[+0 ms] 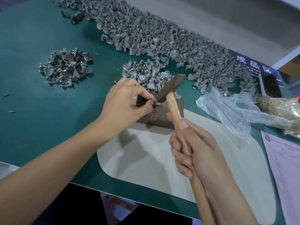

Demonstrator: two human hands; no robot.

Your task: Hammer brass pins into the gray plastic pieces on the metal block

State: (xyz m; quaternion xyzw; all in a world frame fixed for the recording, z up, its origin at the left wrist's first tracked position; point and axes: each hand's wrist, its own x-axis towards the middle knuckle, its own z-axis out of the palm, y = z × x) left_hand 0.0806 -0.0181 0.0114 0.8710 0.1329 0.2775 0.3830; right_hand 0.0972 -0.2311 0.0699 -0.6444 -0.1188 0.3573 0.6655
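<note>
A rusty brown metal block (pixel 159 115) sits on a pale grey mat (pixel 146 156). My left hand (pixel 123 99) pinches a small gray plastic piece (pixel 155 102) on the block's top left corner. My right hand (pixel 196 148) grips the wooden handle of a hammer (pixel 170 88). The hammer's dark head slants over the block, its lower end right beside the held piece. No brass pin shows at the piece. A clear bag of brass pins (pixel 282 109) lies at the right.
A long heap of gray plastic pieces (pixel 154 34) runs across the green table behind the block. A smaller pile (pixel 144 73) lies just behind the block, a separate pile (pixel 65 67) to the left. A dark brush (pixel 270 85) and paper sheet (pixel 285 168) lie right.
</note>
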